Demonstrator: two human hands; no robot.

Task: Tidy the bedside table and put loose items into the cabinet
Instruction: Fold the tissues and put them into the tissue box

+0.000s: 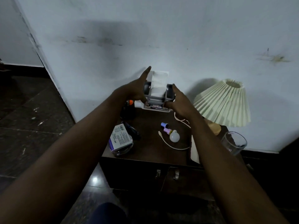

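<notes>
Both hands hold a grey tissue holder [157, 98] with white tissue standing up in it, at the back of the dark bedside table [148, 152] against the wall. My left hand [137, 91] grips its left side, forefinger stretched upward. My right hand [178, 101] grips its right side. On the tabletop lie a white bulb [174, 136], small blue and pink caps [165, 127], a white cable [171, 145], and a printed box [120, 137] resting on a glass dish. Below, the two cabinet doors [166, 175] with metal handles are shut.
A pleated cream lamp [224, 104] stands at the back right, a clear drinking glass [233, 143] in front of it. A white paper [194, 149] lies under my right forearm. A dark object with an orange top [130, 109] stands at the back left. Dark floor lies to the left.
</notes>
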